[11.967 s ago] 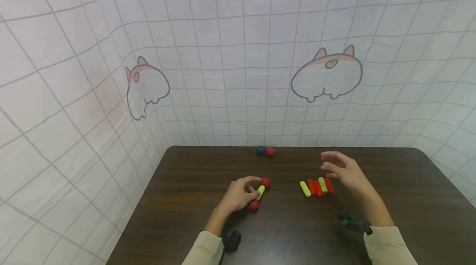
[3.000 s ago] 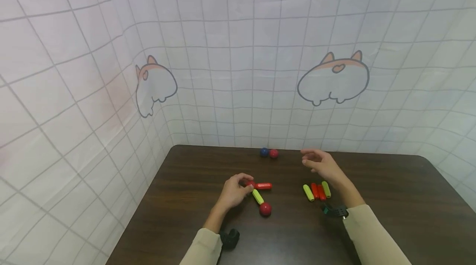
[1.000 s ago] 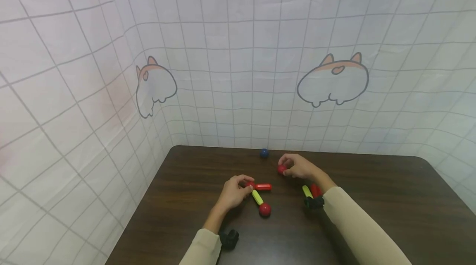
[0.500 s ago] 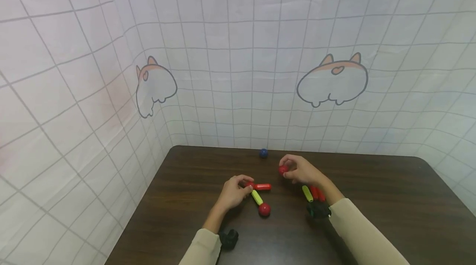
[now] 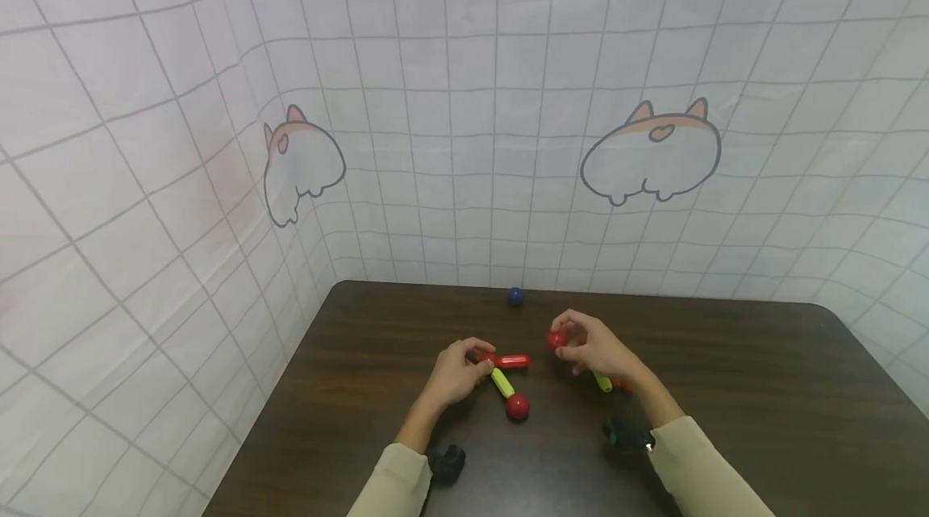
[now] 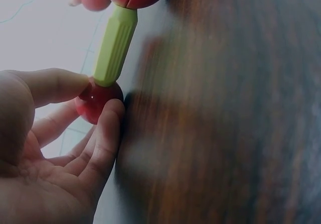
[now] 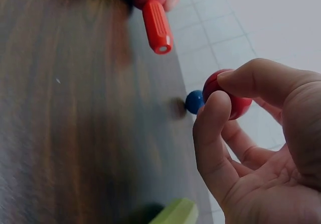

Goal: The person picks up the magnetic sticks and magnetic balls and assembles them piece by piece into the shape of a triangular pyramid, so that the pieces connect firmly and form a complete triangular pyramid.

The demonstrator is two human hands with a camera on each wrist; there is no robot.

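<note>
Left hand (image 5: 454, 373) pinches the joint ball (image 5: 489, 358) — seemingly to steady the red rod (image 5: 514, 361) at three o'clock and yellow rod (image 5: 502, 382) at five — while the right hand (image 5: 597, 349) grips a loose ball (image 5: 556, 340) at the red rod's two o'clock.

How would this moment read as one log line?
left grip: pinches corner red ball | yellow-green rod, red rod: touching it | right grip: holds loose red ball | blue ball: untouched near far edge of table
</note>
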